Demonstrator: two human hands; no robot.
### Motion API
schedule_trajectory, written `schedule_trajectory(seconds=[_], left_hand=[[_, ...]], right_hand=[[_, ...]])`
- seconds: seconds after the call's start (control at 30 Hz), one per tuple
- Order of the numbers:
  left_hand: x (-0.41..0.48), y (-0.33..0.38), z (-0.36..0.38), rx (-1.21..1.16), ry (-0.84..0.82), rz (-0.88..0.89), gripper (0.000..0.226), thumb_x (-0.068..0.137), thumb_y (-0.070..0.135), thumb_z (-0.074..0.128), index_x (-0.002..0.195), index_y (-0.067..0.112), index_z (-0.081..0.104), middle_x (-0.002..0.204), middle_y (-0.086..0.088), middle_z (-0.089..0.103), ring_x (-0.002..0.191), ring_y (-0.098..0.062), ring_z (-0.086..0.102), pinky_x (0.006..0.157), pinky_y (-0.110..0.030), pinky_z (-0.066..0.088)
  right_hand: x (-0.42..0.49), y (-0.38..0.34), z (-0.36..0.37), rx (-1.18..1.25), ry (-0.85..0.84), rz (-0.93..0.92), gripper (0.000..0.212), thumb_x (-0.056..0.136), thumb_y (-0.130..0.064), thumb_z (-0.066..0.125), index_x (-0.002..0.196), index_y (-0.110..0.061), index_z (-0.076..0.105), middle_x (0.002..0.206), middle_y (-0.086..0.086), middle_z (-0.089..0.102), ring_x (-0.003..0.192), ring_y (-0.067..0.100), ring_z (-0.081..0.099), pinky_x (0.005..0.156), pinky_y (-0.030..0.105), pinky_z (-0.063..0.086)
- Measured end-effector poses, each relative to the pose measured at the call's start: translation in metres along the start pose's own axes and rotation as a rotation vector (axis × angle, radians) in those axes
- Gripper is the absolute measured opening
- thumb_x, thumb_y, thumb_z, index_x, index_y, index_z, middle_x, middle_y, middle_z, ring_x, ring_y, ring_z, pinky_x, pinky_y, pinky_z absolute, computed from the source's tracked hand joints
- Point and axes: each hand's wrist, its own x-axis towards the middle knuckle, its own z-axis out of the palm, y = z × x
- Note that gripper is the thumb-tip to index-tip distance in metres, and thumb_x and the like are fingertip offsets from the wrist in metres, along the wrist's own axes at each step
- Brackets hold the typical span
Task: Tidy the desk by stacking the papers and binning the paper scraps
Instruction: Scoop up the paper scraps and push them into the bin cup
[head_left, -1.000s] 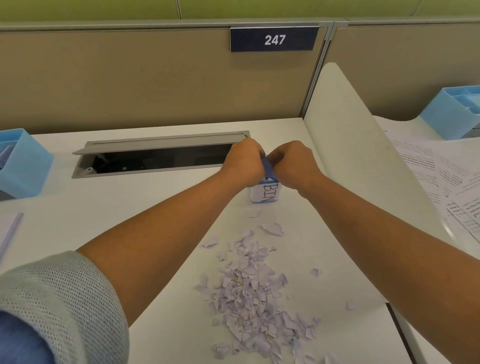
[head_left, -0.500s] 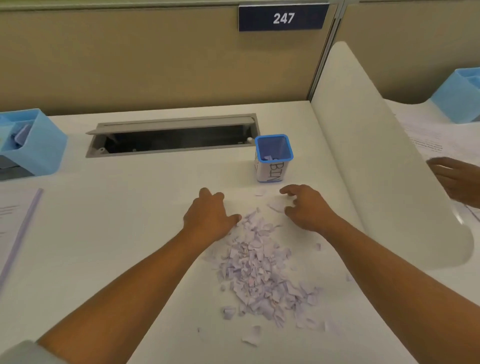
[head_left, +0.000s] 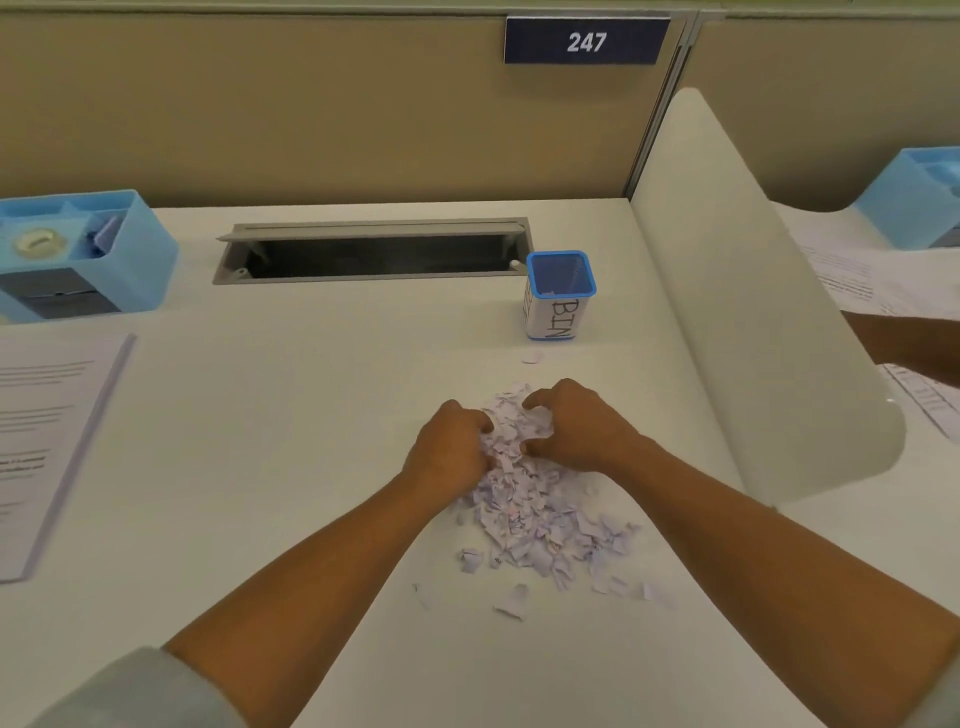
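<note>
A heap of pale lilac paper scraps (head_left: 540, 514) lies on the white desk (head_left: 311, 467) in front of me. My left hand (head_left: 449, 447) and my right hand (head_left: 576, 426) close in on the far end of the heap from both sides, fingers curled round a bunch of scraps between them. A small blue-rimmed cup labelled BIN (head_left: 558, 296) stands upright beyond the hands, with a few scraps inside. One stray scrap (head_left: 531, 357) lies just before it. A stack of printed papers (head_left: 47, 441) lies at the left edge.
A blue desk organiser (head_left: 88, 254) sits at the far left. An open cable slot (head_left: 374, 252) runs along the back. A white curved divider (head_left: 753, 312) borders the right; beyond it are more printed sheets (head_left: 872, 280), another person's arm (head_left: 904, 343) and a second blue organiser (head_left: 914, 197).
One second ago both hands were at the bin's rim. They came back toward me to the heap and have now closed together round a bunch of scraps.
</note>
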Motion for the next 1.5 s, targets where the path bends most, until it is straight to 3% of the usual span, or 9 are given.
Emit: schedule_trajectory(seconds=[0.13,0.43,0.6,0.77,0.83,0.93,1.07,1.4,1.5], left_hand=[[-0.003,-0.001,0.001,-0.010,0.100,-0.015,0.024,0.089,0.010,0.071,0.112,0.013,0.074,0.117,-0.010,0.070,0.104,-0.025,0.067,0.091,-0.028,0.051],[-0.003,-0.009,-0.013,-0.054,0.213,-0.028,0.018,0.090,0.004,0.067,0.102,0.011,0.077,0.108,-0.009,0.073,0.094,-0.024,0.069,0.086,-0.028,0.054],[-0.003,-0.011,-0.019,-0.095,0.228,-0.011,0.015,0.088,0.006,0.068,0.100,0.011,0.078,0.102,-0.008,0.076,0.089,-0.023,0.070,0.083,-0.028,0.055],[-0.002,-0.005,-0.024,-0.127,0.221,-0.010,0.017,0.088,0.008,0.070,0.103,0.011,0.077,0.105,-0.008,0.075,0.090,-0.021,0.069,0.081,-0.023,0.051],[0.000,-0.002,-0.026,-0.141,0.212,-0.005,0.017,0.088,0.008,0.070,0.103,0.012,0.077,0.106,-0.008,0.075,0.088,-0.020,0.067,0.079,-0.022,0.050],[0.003,0.003,-0.027,-0.154,0.212,0.004,0.018,0.088,0.010,0.071,0.105,0.011,0.077,0.107,-0.008,0.074,0.082,-0.015,0.062,0.077,-0.020,0.047],[0.009,0.013,-0.032,-0.185,0.216,0.016,0.019,0.087,0.010,0.073,0.105,0.010,0.077,0.107,-0.008,0.074,0.080,-0.012,0.059,0.079,-0.019,0.046],[0.048,0.067,-0.067,-0.319,0.263,0.043,0.020,0.086,0.012,0.075,0.106,0.010,0.076,0.103,-0.008,0.072,0.078,-0.015,0.061,0.071,-0.021,0.048],[0.065,0.088,-0.085,-0.367,0.290,0.099,0.014,0.084,0.012,0.077,0.098,0.009,0.076,0.097,-0.010,0.073,0.081,-0.020,0.065,0.070,-0.026,0.051]], right_hand=[[-0.004,-0.001,0.007,0.006,0.051,-0.003,0.060,0.082,-0.042,0.074,0.136,-0.027,0.052,0.133,0.009,0.047,0.122,0.028,0.052,0.100,0.034,0.044],[-0.008,-0.018,0.019,-0.052,0.090,-0.066,0.063,0.081,-0.045,0.073,0.139,-0.029,0.051,0.136,0.005,0.047,0.123,0.026,0.050,0.099,0.039,0.048],[-0.011,-0.025,0.027,-0.224,0.177,-0.138,0.030,0.091,-0.020,0.061,0.121,-0.019,0.067,0.115,0.008,0.058,0.100,0.025,0.059,0.081,0.033,0.053],[-0.014,-0.026,0.025,-0.269,0.164,-0.137,0.027,0.089,-0.003,0.058,0.113,-0.010,0.067,0.100,0.010,0.059,0.082,0.020,0.053,0.070,0.025,0.039],[-0.014,-0.025,0.023,-0.241,0.164,-0.119,0.027,0.089,-0.002,0.056,0.113,-0.010,0.066,0.100,0.009,0.061,0.079,0.018,0.050,0.072,0.024,0.038],[-0.014,-0.022,0.018,-0.170,0.174,-0.083,0.026,0.091,-0.004,0.057,0.112,-0.012,0.070,0.109,0.008,0.068,0.091,0.021,0.063,0.080,0.024,0.046],[-0.013,-0.019,0.006,-0.011,0.221,-0.026,0.018,0.091,-0.012,0.064,0.104,-0.014,0.075,0.106,0.007,0.072,0.094,0.021,0.066,0.086,0.026,0.051],[0.005,-0.013,-0.060,0.329,0.332,0.074,0.015,0.080,-0.014,0.079,0.094,-0.013,0.079,0.084,-0.005,0.066,0.076,0.007,0.051,0.054,0.006,0.032],[0.017,-0.008,-0.089,0.417,0.445,0.084,0.008,0.077,-0.011,0.079,0.085,-0.012,0.080,0.066,-0.008,0.063,0.057,0.003,0.050,0.041,0.004,0.031]])
